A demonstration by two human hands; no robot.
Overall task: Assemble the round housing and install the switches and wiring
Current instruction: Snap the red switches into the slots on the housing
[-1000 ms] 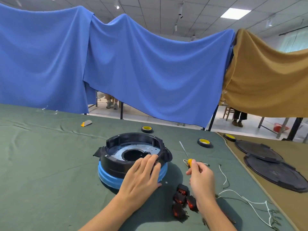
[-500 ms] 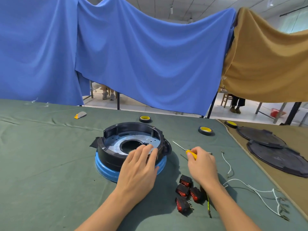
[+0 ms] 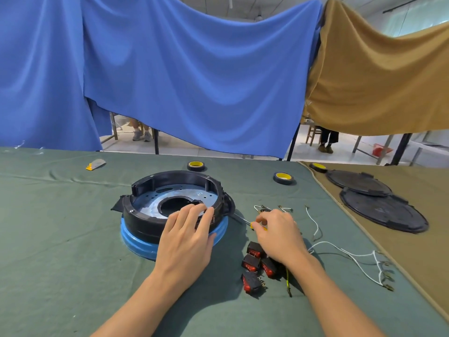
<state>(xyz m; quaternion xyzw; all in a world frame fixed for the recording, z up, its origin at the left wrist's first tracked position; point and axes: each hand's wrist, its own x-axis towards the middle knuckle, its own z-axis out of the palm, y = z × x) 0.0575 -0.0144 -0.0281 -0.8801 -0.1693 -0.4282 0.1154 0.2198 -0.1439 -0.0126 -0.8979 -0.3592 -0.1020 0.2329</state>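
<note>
The round housing (image 3: pixel 155 190), a black ring with a silvery inner plate on a blue base, sits on the green cloth at centre. My left hand (image 3: pixel 187 237) rests on its near rim, fingers spread over the edge. My right hand (image 3: pixel 279 232) grips the yellow handle of a small screwdriver (image 3: pixel 252 224), whose metal shaft lies low and points left at the housing's right side. Several black and red rocker switches (image 3: pixel 254 266) lie just below my right wrist. White wires with terminals (image 3: pixel 349 256) trail to the right.
Two rolls of black tape with yellow cores (image 3: pixel 283 177) lie behind the housing, a third (image 3: pixel 318 166) at the brown cloth's edge. Two flat black round covers (image 3: pixel 384 210) lie on the brown cloth at right. A small grey and yellow piece (image 3: pixel 96 164) sits far left.
My right hand has lowered the screwdriver from upright to nearly flat, its tip now pointing at the housing's right side. The view has tilted down. My left hand stays on the rim.
</note>
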